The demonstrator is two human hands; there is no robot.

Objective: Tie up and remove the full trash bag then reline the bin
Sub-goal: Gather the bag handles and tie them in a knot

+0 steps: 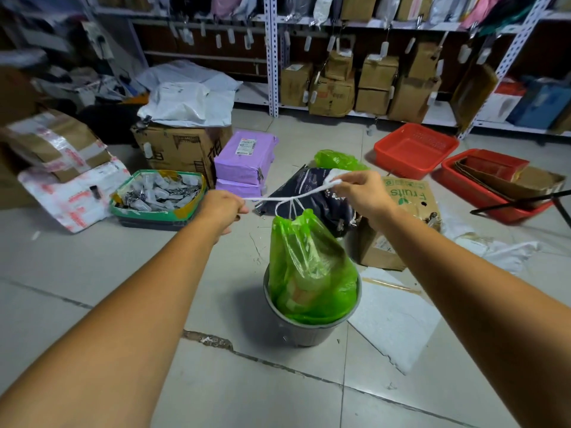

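The left hand [223,208] is closed on one end of a white drawstring [279,199], and the right hand [360,193] pinches the other end, the cord pulled taut between them above the green trash bag [310,273]. The fingertips of both hands are mostly hidden behind the knuckles. The bag's gathered neck hangs from the string while its lower part sits inside the grey bin [304,332], whose far rim is covered by the bag. The bag's contents are hard to make out. A second green bag [338,160] lies on the floor beyond, partly hidden by a dark parcel [312,193].
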